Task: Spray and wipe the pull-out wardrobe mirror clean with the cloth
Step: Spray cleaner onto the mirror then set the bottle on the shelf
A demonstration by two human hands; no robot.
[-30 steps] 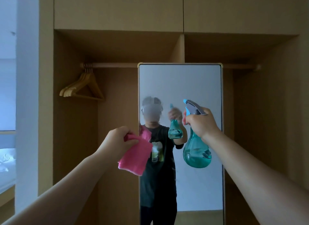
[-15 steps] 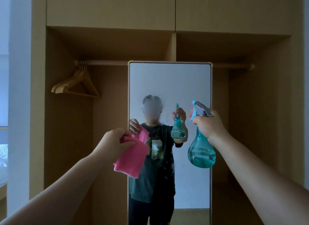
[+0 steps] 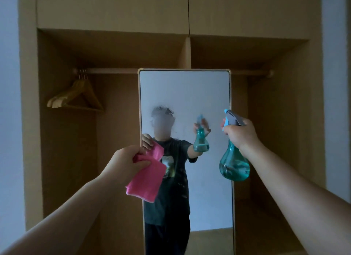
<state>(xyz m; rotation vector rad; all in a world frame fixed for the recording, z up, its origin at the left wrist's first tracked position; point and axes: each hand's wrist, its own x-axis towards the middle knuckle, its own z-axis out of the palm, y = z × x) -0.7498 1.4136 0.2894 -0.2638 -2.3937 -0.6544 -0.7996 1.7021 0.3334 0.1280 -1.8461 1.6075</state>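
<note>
The tall pull-out mirror [image 3: 207, 95] stands upright in the middle of the open wardrobe, with spray droplets misting its centre. My left hand [image 3: 124, 164] grips a folded pink cloth [image 3: 147, 180] in front of the mirror's left edge. My right hand [image 3: 241, 134] holds a teal spray bottle [image 3: 234, 165] by its neck, fingers round the trigger, nozzle aimed at the glass near the mirror's right edge. The mirror reflects a person holding both items.
Several wooden hangers [image 3: 76, 97] hang from the rail [image 3: 106, 71] at the upper left of the wardrobe. Wooden side walls enclose the mirror on both sides. A white wall [image 3: 334, 103] borders the right side.
The view has backed away and shifted left relative to the mirror. The spray bottle moved right, toward the mirror's right edge. More mist shows on the glass. Both hands keep their grips.
</note>
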